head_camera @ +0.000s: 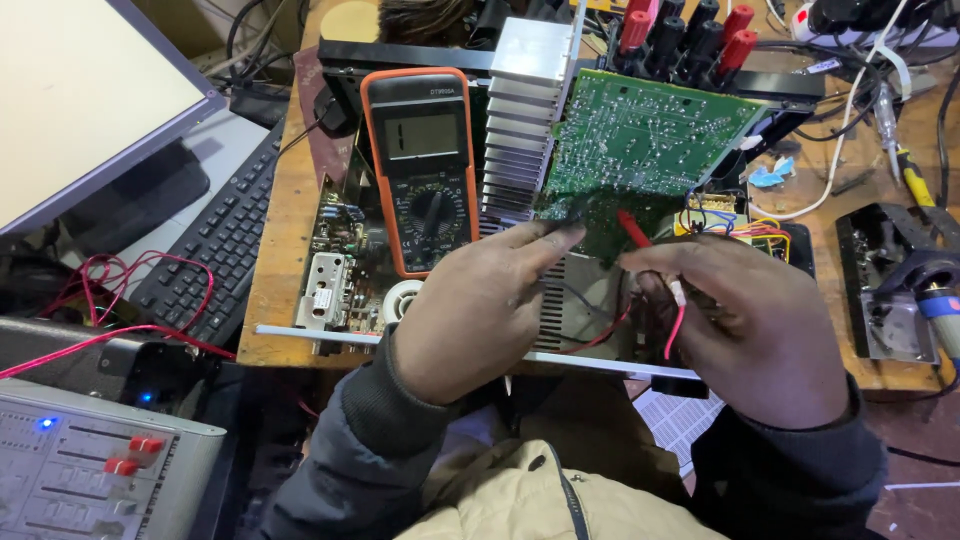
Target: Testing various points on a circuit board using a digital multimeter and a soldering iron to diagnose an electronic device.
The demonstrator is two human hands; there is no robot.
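Both hands probe the green circuit board (640, 135) at twelve o'clock: right hand (745, 320) pinches the red probe (634, 228), left hand's (480, 305) fingertips touch the board, multimeter (420, 165) showing no settled reading.

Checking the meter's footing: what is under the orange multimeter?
The orange multimeter lies on the opened chassis, across circuit parts beside the finned heatsink. What sits directly beneath its body is hidden.

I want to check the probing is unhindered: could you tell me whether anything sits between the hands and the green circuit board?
Nothing visible does. The left hand and the right hand, holding the red probe, both reach the green circuit board edge directly.
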